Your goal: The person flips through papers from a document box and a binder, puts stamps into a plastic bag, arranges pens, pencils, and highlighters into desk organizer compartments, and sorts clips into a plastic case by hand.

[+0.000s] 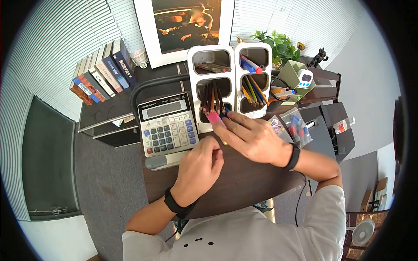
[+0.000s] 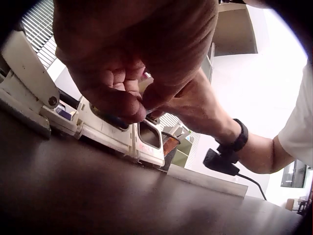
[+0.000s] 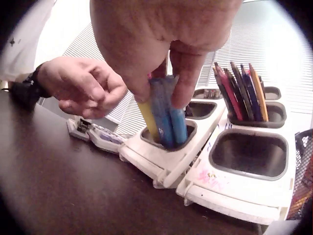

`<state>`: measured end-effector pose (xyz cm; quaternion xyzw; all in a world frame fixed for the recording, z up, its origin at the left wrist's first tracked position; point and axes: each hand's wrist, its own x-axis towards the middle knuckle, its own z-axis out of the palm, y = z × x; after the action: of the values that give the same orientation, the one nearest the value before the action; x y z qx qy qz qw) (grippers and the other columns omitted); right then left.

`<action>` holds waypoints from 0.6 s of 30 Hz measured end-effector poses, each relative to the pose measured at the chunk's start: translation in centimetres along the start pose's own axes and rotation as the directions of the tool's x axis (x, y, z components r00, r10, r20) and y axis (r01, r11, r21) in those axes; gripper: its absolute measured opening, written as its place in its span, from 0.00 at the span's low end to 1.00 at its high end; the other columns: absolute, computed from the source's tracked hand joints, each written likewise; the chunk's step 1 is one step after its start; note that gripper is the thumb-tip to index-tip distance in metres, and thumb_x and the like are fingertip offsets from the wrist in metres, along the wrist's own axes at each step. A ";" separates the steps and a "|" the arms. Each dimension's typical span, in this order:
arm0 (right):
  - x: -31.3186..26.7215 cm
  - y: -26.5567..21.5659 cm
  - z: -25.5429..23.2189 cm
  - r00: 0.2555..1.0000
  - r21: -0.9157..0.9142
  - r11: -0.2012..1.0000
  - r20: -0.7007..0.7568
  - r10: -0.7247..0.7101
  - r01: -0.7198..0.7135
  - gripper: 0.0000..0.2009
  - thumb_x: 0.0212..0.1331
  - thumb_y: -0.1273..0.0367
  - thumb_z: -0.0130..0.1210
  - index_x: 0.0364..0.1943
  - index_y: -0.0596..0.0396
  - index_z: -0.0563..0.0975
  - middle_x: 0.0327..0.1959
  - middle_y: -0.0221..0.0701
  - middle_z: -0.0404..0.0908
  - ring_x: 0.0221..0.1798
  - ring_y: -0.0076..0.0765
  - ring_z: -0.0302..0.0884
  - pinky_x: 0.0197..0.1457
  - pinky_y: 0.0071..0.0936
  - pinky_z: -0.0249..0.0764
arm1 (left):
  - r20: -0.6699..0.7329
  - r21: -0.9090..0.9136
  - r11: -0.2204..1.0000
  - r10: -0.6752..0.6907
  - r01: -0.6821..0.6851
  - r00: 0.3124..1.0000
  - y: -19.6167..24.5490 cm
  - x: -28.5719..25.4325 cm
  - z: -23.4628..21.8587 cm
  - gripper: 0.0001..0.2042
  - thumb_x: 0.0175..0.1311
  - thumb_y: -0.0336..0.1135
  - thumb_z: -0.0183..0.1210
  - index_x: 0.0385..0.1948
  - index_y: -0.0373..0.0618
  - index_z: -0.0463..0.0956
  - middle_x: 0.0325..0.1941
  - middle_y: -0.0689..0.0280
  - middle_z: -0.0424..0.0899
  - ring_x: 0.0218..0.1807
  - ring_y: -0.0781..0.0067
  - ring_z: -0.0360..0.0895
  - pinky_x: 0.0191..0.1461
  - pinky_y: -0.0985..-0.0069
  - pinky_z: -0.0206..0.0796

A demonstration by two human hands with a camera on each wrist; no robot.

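My right hand (image 1: 254, 137) reaches over the front compartment of the left white pen organizer (image 3: 142, 164). Between its fingers and thumb it grips a bunch of highlighters (image 3: 166, 117), blue and yellow in the right wrist view, with a pink one (image 1: 214, 118) showing in the head view. Their lower ends stand inside the compartment. My left hand (image 1: 200, 169) hovers above the table near the calculator (image 1: 172, 130), fingers loosely curled and holding nothing. Brown pencils (image 1: 212, 98) fill the compartment behind the highlighters.
The right organizer (image 1: 257, 114) holds coloured pencils (image 1: 252, 90) and pens (image 1: 250, 65). A stapler (image 1: 163, 161) lies before the calculator. Clear bags (image 1: 296, 128) of small items, a green holder (image 1: 289, 78) with a timer (image 1: 305, 78), and books (image 1: 102, 71) surround the work area.
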<state>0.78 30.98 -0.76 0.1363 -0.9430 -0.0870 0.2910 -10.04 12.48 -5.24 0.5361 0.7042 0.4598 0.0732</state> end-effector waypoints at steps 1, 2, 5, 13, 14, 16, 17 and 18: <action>-0.3 -0.4 -0.8 1.000 0.003 1.000 -0.001 -0.015 0.015 0.24 0.56 0.70 0.63 0.60 0.58 0.81 0.45 0.37 0.86 0.52 0.46 0.88 0.40 0.32 0.90 | 0.007 -0.013 0.997 -0.081 0.081 0.997 0.3 0.1 -0.3 0.10 0.65 0.26 0.66 0.41 0.41 0.72 0.34 0.56 0.80 0.31 0.54 0.82 0.34 0.62 0.74; -0.7 -1.2 -1.7 1.000 0.012 1.000 -0.016 -0.008 0.008 0.22 0.55 0.70 0.64 0.56 0.56 0.84 0.44 0.37 0.87 0.52 0.46 0.89 0.41 0.31 0.90 | 0.013 -0.026 0.987 -0.161 0.162 0.987 0.5 0.2 -0.6 0.12 0.64 0.26 0.67 0.43 0.42 0.72 0.39 0.54 0.80 0.34 0.50 0.83 0.34 0.61 0.75; -2.4 -2.8 -4.0 0.999 -0.009 0.999 -0.025 -0.036 0.036 0.20 0.54 0.70 0.66 0.53 0.54 0.86 0.44 0.36 0.88 0.52 0.46 0.89 0.41 0.29 0.90 | -0.087 -0.013 0.993 -0.116 0.115 0.989 1.2 0.4 -0.6 0.22 0.58 0.25 0.70 0.55 0.42 0.73 0.53 0.51 0.77 0.48 0.49 0.83 0.43 0.61 0.77; -7.6 -5.2 -3.0 0.995 0.210 0.974 -0.067 -0.071 0.084 0.14 0.57 0.72 0.68 0.49 0.47 0.88 0.42 0.33 0.89 0.51 0.41 0.90 0.42 0.27 0.91 | 0.435 0.165 0.935 0.217 -0.314 0.874 0.4 0.3 -0.3 0.38 0.51 0.29 0.74 0.70 0.48 0.72 0.72 0.56 0.71 0.76 0.46 0.66 0.82 0.49 0.57; -7.9 -5.3 -3.0 0.998 0.229 0.972 -0.037 -0.051 0.058 0.14 0.56 0.71 0.68 0.48 0.47 0.87 0.45 0.33 0.87 0.55 0.40 0.88 0.48 0.29 0.91 | 0.449 0.163 0.934 0.216 -0.317 0.867 0.1 0.1 -0.1 0.36 0.53 0.31 0.74 0.69 0.47 0.72 0.69 0.56 0.73 0.74 0.47 0.67 0.79 0.50 0.60; -8.1 -5.0 -3.1 1.000 0.242 0.970 0.015 -0.015 0.010 0.15 0.55 0.71 0.68 0.48 0.47 0.86 0.48 0.34 0.85 0.58 0.40 0.87 0.51 0.30 0.91 | 0.463 0.168 0.932 0.213 -0.321 0.861 0.2 0.1 0.0 0.34 0.54 0.32 0.74 0.67 0.46 0.73 0.66 0.56 0.74 0.72 0.48 0.69 0.77 0.52 0.62; -8.2 -4.9 -3.2 0.997 0.249 0.968 0.070 0.014 -0.031 0.15 0.54 0.70 0.69 0.48 0.47 0.85 0.50 0.35 0.84 0.61 0.40 0.85 0.54 0.31 0.90 | 0.465 0.199 0.938 0.166 -0.285 0.870 0.4 0.2 0.2 0.32 0.55 0.33 0.74 0.65 0.44 0.73 0.62 0.56 0.75 0.67 0.48 0.71 0.73 0.54 0.65; -8.7 -5.0 -3.2 0.989 0.261 0.962 0.140 0.045 -0.081 0.17 0.54 0.69 0.66 0.50 0.50 0.83 0.55 0.36 0.80 0.67 0.43 0.80 0.64 0.36 0.86 | 0.465 0.228 0.942 0.117 -0.246 0.878 0.6 0.2 0.3 0.31 0.55 0.34 0.75 0.62 0.43 0.74 0.57 0.56 0.75 0.62 0.49 0.73 0.68 0.56 0.68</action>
<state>10.59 28.68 -3.95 0.1379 -0.9672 0.0407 0.2094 -9.47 12.80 -4.91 0.6960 0.6725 0.2255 0.1117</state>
